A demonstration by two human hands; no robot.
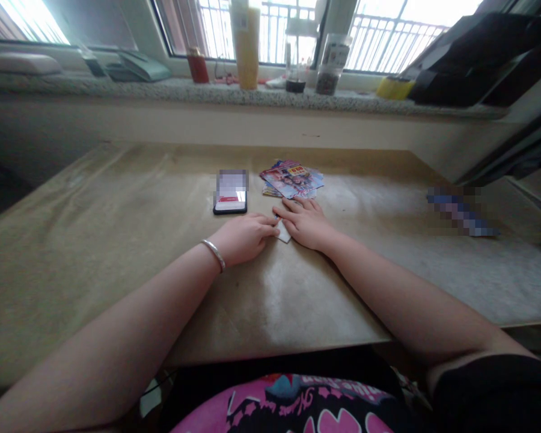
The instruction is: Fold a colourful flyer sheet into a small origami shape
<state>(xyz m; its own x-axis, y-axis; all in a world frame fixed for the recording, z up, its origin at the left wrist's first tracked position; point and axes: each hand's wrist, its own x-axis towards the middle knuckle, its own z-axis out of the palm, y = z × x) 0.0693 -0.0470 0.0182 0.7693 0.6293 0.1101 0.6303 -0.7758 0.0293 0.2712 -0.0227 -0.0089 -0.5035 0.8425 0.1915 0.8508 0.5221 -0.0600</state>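
Note:
A small piece of folded paper, white with a little colour at its upper edge, lies on the table between my hands. My left hand, with a silver bangle at the wrist, holds its left side with bent fingers and thumb close together. Flat over its right side rests my right hand, fingers spread and partly covering the paper. Just beyond the right fingertips is a fanned pile of colourful printed sheets. A phone with a lit screen lies beyond my left hand.
The table has a beige cover. At the far right lies a blurred blue and pink strip. Along the windowsill stand a yellow bottle, a red container, clear jars and a black bag.

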